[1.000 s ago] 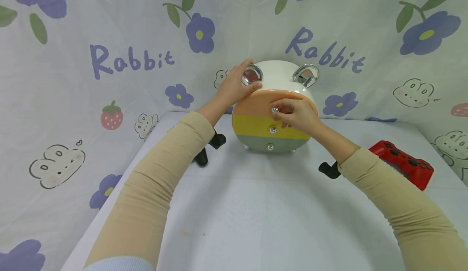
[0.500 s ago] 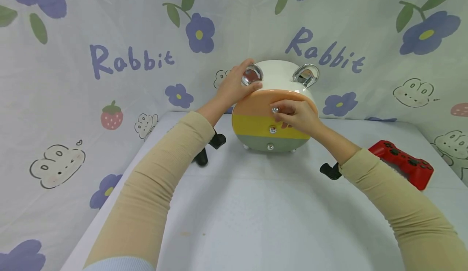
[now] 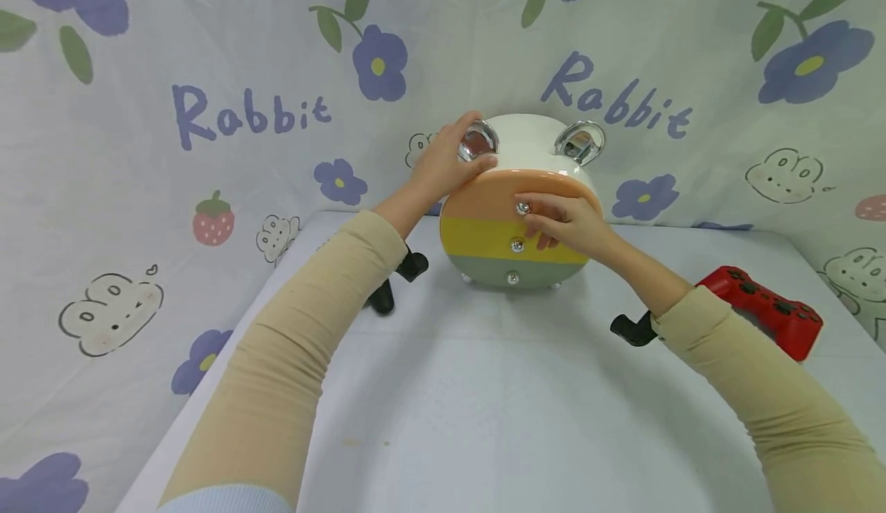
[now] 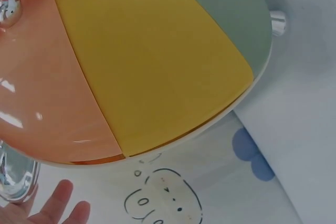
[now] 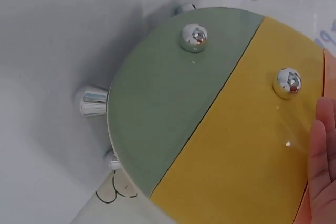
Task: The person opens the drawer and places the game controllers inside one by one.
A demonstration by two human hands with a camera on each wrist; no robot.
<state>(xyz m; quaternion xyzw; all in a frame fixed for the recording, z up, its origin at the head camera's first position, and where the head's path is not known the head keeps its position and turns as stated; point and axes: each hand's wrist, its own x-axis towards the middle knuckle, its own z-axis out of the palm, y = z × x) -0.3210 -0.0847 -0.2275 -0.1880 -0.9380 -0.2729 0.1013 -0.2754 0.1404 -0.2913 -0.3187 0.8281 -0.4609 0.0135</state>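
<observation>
A rounded white drawer box [image 3: 529, 132] stands upright with an orange, a yellow and a green drawer front, each bearing a shiny silver knob. My left hand [image 3: 443, 161] holds its upper left side around the chrome ring-shaped ear [image 3: 488, 138], thumb on the upper front edge. Its fingers [image 4: 58, 203] show beside that ear in the left wrist view. My right hand [image 3: 571, 222] pinches the knob [image 3: 523, 208] of the top, orange drawer [image 3: 481, 196] between thumb and index finger. All three fronts look flush with the body. In the right wrist view the orange knob is out of sight.
A red game controller [image 3: 775, 313] lies at the right beside my right forearm. Black wrist-camera parts [image 3: 633, 330] stick out near the right sleeve. Another black object [image 3: 381, 298] lies by my left forearm. A patterned cloth [image 3: 263, 51] hangs right behind the box.
My right hand and wrist have shifted slightly right, with the thumb now a little to the right of the knob. My left hand and the box stay in place.
</observation>
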